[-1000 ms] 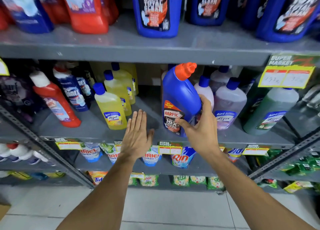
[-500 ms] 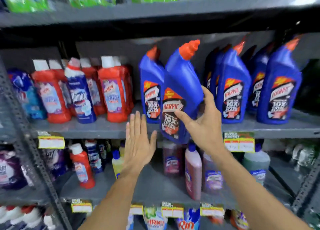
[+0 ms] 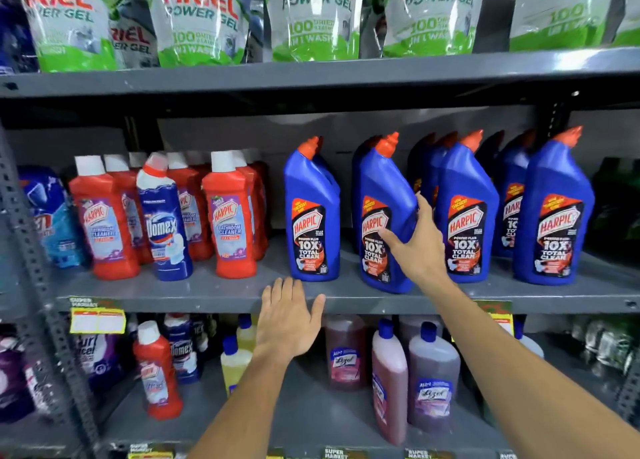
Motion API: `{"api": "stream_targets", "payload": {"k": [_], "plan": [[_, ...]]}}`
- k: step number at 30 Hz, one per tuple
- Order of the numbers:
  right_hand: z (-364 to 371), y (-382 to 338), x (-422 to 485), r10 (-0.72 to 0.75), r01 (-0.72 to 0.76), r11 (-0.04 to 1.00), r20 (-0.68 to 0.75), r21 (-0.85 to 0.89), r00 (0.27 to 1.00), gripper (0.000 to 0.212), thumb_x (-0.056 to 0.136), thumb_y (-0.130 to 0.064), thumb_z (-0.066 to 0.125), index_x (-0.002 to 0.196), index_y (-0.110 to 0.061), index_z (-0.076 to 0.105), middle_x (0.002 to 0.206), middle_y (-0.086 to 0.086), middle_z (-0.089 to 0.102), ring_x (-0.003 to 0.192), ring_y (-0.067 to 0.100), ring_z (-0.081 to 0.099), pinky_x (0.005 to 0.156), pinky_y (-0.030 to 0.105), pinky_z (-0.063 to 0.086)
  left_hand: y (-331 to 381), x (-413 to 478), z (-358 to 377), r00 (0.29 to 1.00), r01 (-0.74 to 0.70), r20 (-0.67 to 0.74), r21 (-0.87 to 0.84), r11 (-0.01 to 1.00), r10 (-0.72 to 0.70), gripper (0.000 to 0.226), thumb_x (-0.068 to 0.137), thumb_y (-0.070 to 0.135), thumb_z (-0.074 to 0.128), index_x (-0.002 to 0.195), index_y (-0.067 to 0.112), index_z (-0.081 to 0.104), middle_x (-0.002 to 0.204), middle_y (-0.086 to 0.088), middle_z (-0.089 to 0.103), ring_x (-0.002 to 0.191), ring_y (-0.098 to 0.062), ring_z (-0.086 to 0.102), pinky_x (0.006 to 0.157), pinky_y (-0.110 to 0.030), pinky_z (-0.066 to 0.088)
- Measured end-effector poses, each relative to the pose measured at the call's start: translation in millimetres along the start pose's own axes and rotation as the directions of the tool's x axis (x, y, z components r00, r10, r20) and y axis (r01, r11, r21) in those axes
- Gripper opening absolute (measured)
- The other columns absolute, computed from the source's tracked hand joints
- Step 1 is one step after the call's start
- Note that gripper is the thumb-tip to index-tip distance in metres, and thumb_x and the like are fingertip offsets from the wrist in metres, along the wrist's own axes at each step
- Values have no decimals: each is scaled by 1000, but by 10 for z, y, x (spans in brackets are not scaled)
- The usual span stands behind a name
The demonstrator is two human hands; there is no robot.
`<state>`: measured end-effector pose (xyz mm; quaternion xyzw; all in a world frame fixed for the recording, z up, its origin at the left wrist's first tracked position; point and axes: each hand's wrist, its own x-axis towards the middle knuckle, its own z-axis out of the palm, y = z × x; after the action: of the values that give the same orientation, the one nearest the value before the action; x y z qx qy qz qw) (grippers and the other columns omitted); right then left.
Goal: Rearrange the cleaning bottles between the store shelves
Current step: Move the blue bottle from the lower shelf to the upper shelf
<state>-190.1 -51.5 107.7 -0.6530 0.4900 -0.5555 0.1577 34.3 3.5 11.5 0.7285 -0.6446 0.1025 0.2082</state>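
Right hand (image 3: pixel 417 247) is wrapped around a blue bottle (image 3: pixel 382 216) with an orange cap and a Harpic label, standing on the middle shelf (image 3: pixel 207 290) between other blue ones. It's roughly upright, leaning a bit left, cap up. Left hand (image 3: pixel 287 320) is flat open, holding nothing, at the shelf edge.
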Motion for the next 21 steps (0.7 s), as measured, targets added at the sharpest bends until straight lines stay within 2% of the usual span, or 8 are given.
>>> {"api": "stream_targets", "payload": {"k": [2,4,6,8,11,15,17,21], "plan": [[35,96,-61,10,-12,1000,78,25,997,118,74,-28,90,161,-28,11,156,3,43,141,28,46,113,52,41,10,-10,-15,1000,0,7,-8,1000,0,73,99,57,19,151,6,27,159,-11,30,148,-28,21,124,-43,9],[68,199,-156,47,-44,999,124,-23,991,126,63,-26,97,159,-27,16,146,11,44,133,30,47,108,44,43,12,-17,-31,1000,1,16,-11,1000,-1,73,99,56,20,151,6,27,159,-12,31,148,-28,21,123,-43,9],[77,288,-193,67,-65,998,123,-19,990,119,60,-28,98,155,-23,28,138,11,50,127,29,50,105,42,45,20,-28,-41,1000,2,17,-15,1000,-1,72,99,56,20,151,5,28,159,-12,31,148,-28,21,124,-44,8],[64,354,-166,67,-73,996,130,44,989,106,62,-25,98,149,-20,37,132,3,58,121,23,57,101,40,51,27,-25,-45,1000,5,20,-22,1000,-5,72,100,56,20,151,5,28,159,-12,31,148,-28,21,124,-44,8],[17,422,-100,93,-111,989,165,103,982,96,68,-17,94,146,-21,40,123,-3,63,118,22,64,90,28,54,29,-20,-45,1000,8,28,-27,1000,-8,72,100,56,21,151,6,27,160,-11,30,149,-28,20,124,-44,7],[-6,486,-71,64,-88,991,233,97,970,108,65,-21,96,152,-21,32,139,5,56,131,25,55,109,47,49,27,-32,-42,1000,12,20,-24,1000,-12,71,100,55,22,151,7,29,159,-11,31,149,-27,20,124,-44,8],[-1,529,-79,75,-101,990,234,99,969,108,63,-21,97,150,-22,34,135,2,58,126,22,57,107,46,50,32,-29,-37,1000,16,16,-29,999,-15,70,100,55,23,150,7,29,159,-10,31,148,-26,20,124,-44,8],[16,609,-85,73,-105,986,226,133,971,92,70,-18,93,145,-22,40,120,-7,63,112,15,64,98,35,56,30,-14,-12,1000,23,12,-34,999,-23,70,99,56,22,150,7,31,158,-10,33,148,-26,22,124,-44,7]]}}
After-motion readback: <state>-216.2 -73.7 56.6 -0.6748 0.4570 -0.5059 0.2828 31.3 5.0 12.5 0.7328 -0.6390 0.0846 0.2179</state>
